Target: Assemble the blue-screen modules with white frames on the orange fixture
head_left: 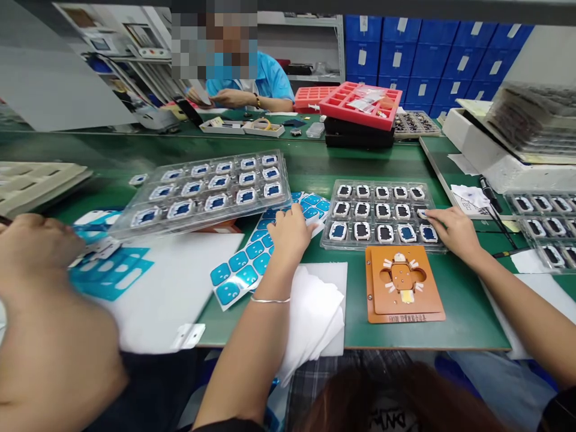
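a co-worker's hand [38, 240] was at the far left, beside a tilted clear tray [120, 227]. blue stickers [247, 276] lay under my left hand [290, 233], its fingers half curled; i couldn't tell whether it gripped them. farther right, behind an orange fixture [378, 300], sat a second tray [329, 242], where my right hand [455, 233] pinched a white-framed part [421, 212] by its edge.

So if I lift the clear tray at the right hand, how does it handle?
Likely a bit flexible: the clear tray looks like thin plastic. The white-rimmed pieces may spill if tilted: the right hand reaches one, so the top seems open. Probably won't tip on the green table, being low and broad.
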{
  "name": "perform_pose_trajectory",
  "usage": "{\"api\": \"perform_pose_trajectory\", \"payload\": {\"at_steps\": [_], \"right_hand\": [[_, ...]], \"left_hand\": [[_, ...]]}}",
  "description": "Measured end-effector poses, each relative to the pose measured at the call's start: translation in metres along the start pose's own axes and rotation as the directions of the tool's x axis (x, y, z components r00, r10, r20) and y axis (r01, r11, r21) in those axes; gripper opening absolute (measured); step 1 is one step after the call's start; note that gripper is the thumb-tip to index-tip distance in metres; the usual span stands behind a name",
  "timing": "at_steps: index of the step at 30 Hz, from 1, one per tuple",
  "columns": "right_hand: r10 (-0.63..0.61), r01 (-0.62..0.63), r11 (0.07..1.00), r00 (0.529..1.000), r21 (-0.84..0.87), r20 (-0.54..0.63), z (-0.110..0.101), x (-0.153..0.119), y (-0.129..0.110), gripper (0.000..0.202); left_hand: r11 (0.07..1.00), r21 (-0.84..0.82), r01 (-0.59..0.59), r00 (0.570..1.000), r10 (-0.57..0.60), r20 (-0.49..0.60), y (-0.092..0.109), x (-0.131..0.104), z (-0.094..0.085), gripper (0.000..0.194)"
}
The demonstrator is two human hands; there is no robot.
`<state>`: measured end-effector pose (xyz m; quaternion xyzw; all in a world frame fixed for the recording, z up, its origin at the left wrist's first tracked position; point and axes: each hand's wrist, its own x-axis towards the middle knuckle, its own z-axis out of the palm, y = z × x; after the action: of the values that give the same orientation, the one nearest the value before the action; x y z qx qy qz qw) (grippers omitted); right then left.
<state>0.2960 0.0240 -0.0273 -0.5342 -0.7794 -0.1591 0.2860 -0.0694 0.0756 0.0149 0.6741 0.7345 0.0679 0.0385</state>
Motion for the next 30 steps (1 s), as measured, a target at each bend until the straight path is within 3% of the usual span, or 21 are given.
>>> {"api": "perform_pose_trajectory", "payload": {"at_steps": [4, 13, 30], "right_hand": [[0.01, -0.01, 1.0, 1.0, 0.001, 0.008, 0.0007, 0.0, 0.0007, 0.029], [0.005, -0.006, 1.0, 1.0, 0.009, 0.018, -0.0008, 0.0012, -0.0001, 0.03], [0.038, -0.039, 0.999, 0.998, 0.019, 0.047, -0.0012, 0.0013, 0.0007, 0.026]], "left_hand": [[0.999, -0.007, -0.043, 0.999, 0.043, -0.026, -0.0003, -0.0002, 0.002, 0.038], [0.994, -0.007, -0.106, 0.992, 0.105, -0.07, -0.0029, 0.0024, 0.0023, 0.041], [0.983, 0.006, -0.185, 0.982, 0.184, 0.034, -0.0024, -0.0039, -0.0015, 0.037]]}}
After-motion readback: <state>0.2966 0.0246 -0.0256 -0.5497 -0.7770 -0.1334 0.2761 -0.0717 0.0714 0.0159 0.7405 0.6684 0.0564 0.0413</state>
